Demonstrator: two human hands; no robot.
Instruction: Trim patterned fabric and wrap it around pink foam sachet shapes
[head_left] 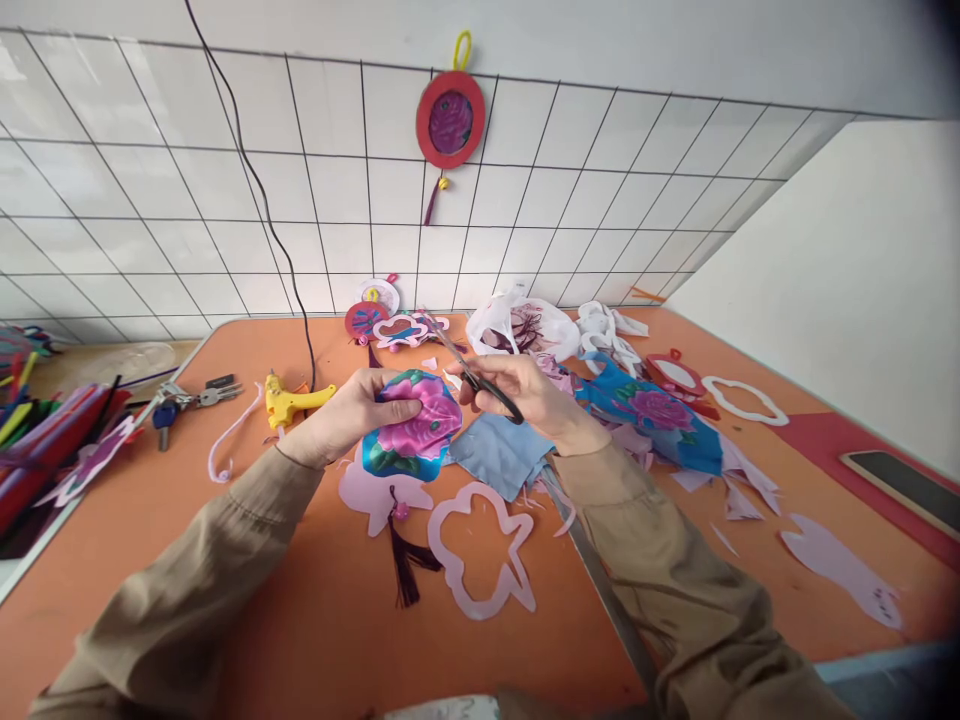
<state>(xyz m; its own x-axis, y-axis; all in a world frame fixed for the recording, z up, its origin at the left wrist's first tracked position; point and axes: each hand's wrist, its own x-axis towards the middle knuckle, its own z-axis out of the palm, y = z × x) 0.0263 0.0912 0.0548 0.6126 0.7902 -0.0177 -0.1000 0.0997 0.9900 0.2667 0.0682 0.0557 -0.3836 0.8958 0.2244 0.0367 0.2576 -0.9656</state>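
My left hand (373, 408) is closed on a rounded piece of floral fabric (420, 432), blue with a pink flower and green leaves. In my right hand (517, 385) is a pair of scissors (491, 393) with dark handles, its blades pointing away toward the wall. The scissors are beside the fabric's right edge. Below the fabric lies a pink cut-out shape (360, 505), partly covered. A dark tassel (409, 565) with a pink bead rests near a pink fish-shaped outline frame (452, 570). A light blue cloth (504, 455) lies under my right hand.
A yellow glue gun (289, 402) and keys (214, 392) lie on the left. Blue floral fabric (690, 425), a white plastic bag (559, 325) and pink scraps (742, 500) are on the right. A phone (904, 485) lies far right. A round red ornament (426, 140) hangs on the wall.
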